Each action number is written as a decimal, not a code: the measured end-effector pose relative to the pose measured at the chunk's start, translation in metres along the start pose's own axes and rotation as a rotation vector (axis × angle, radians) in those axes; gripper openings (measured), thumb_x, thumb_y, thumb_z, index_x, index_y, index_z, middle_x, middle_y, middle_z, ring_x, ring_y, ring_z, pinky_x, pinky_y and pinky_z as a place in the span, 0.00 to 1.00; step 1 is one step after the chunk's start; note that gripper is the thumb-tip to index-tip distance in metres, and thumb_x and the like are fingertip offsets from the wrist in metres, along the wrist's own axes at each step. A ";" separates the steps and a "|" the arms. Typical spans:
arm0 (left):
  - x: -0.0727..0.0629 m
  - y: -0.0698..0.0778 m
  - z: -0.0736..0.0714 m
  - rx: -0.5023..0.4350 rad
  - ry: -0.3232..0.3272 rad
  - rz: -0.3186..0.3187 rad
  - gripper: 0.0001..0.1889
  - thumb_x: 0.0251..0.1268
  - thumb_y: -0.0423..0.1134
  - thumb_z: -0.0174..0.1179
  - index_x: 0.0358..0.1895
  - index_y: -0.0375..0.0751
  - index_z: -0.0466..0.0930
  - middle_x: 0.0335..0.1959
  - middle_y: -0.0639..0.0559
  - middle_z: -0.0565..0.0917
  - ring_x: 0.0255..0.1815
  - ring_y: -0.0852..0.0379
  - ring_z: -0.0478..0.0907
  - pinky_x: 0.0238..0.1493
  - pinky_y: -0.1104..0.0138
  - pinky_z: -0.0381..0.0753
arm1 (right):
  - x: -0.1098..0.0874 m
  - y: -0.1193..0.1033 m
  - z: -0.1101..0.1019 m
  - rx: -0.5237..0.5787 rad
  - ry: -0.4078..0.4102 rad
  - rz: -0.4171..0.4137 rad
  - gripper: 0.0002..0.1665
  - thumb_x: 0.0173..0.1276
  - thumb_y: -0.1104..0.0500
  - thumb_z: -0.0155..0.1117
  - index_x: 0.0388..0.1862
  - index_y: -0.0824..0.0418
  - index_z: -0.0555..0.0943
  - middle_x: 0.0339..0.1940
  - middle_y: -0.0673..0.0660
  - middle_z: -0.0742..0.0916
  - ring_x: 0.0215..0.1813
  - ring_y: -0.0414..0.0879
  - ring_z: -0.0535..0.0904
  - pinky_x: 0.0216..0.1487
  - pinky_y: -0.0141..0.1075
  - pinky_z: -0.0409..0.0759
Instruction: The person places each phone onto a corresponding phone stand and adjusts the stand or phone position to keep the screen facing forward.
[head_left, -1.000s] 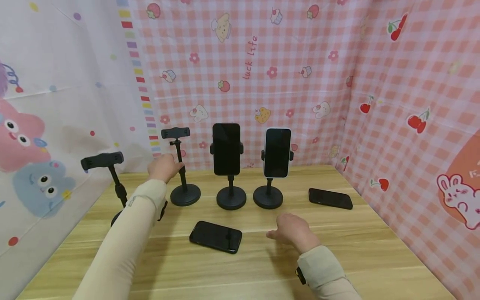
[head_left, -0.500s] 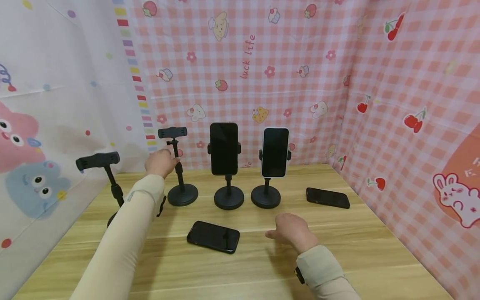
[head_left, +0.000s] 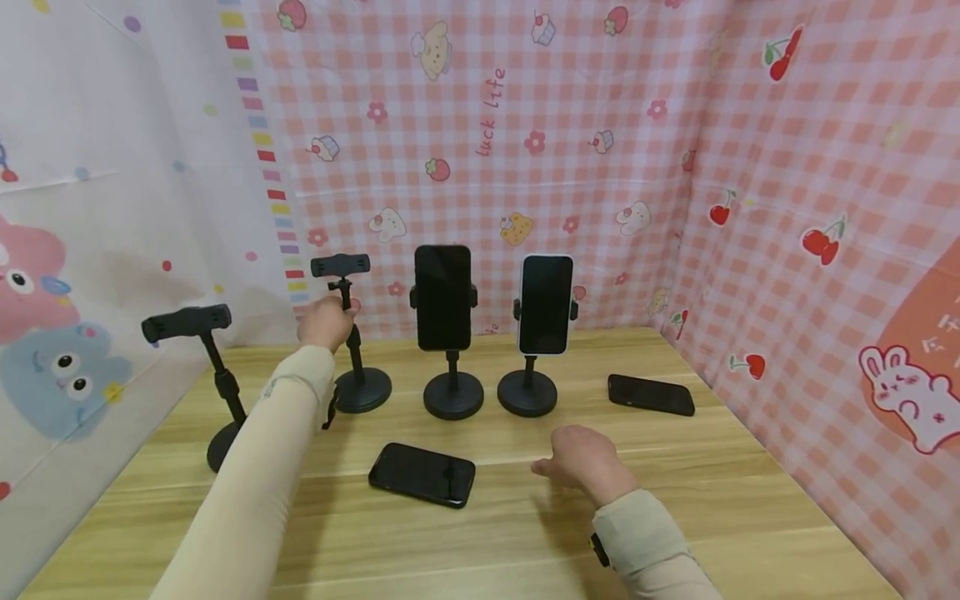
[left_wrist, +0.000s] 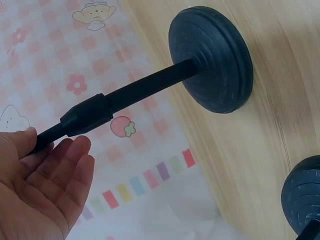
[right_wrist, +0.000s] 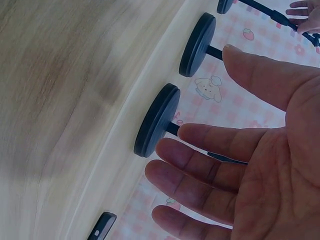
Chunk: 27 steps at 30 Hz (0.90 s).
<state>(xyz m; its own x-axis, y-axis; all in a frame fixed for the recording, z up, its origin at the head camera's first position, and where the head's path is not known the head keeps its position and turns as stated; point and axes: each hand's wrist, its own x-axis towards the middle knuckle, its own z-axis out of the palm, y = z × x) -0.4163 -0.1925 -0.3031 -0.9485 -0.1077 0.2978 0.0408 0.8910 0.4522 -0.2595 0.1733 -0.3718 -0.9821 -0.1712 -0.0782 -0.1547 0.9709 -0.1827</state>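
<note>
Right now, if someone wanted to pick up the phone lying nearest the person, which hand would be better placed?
Probably the right hand: it looks empty and is close to that phone. The left hand is farther off and pinches a phone stand.

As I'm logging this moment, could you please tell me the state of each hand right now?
Left hand: pinching an empty black phone stand by its pole.
Right hand: open, holding nothing.

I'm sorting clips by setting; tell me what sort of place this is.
Probably a tabletop filming or demonstration booth, judging by the wood-grain table, cartoon-print cloth behind it and on both sides, and black phone stands on top.
</note>
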 end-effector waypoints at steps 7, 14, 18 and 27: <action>-0.004 0.000 -0.004 -0.002 0.025 0.040 0.17 0.78 0.40 0.49 0.51 0.28 0.80 0.51 0.30 0.81 0.48 0.32 0.79 0.46 0.43 0.78 | 0.002 -0.003 0.000 -0.010 0.000 -0.011 0.23 0.63 0.44 0.71 0.35 0.64 0.81 0.34 0.58 0.84 0.35 0.51 0.79 0.41 0.49 0.79; -0.008 0.000 -0.002 0.008 0.056 0.110 0.16 0.77 0.38 0.51 0.42 0.27 0.82 0.42 0.31 0.84 0.40 0.34 0.81 0.43 0.46 0.79 | 0.005 -0.005 0.001 -0.011 -0.014 -0.009 0.22 0.64 0.44 0.71 0.33 0.63 0.81 0.33 0.57 0.84 0.34 0.49 0.78 0.40 0.48 0.79; -0.014 0.000 0.000 -0.005 0.062 0.132 0.16 0.76 0.38 0.52 0.37 0.28 0.82 0.39 0.32 0.85 0.39 0.34 0.82 0.42 0.46 0.78 | 0.006 -0.005 0.002 -0.013 -0.026 -0.011 0.21 0.64 0.45 0.71 0.32 0.63 0.80 0.32 0.56 0.83 0.34 0.49 0.78 0.40 0.47 0.79; -0.031 0.003 0.002 -0.053 0.057 0.161 0.16 0.77 0.38 0.51 0.29 0.33 0.79 0.33 0.36 0.85 0.31 0.41 0.81 0.34 0.51 0.78 | 0.002 -0.007 0.002 -0.015 -0.021 -0.014 0.22 0.64 0.44 0.71 0.33 0.63 0.81 0.33 0.57 0.84 0.36 0.50 0.79 0.41 0.49 0.80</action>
<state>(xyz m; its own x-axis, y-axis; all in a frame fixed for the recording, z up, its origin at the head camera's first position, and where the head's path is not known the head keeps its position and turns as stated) -0.3869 -0.1858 -0.3125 -0.9091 0.0085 0.4165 0.2090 0.8742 0.4383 -0.2605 0.1654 -0.3729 -0.9774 -0.1883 -0.0964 -0.1702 0.9707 -0.1697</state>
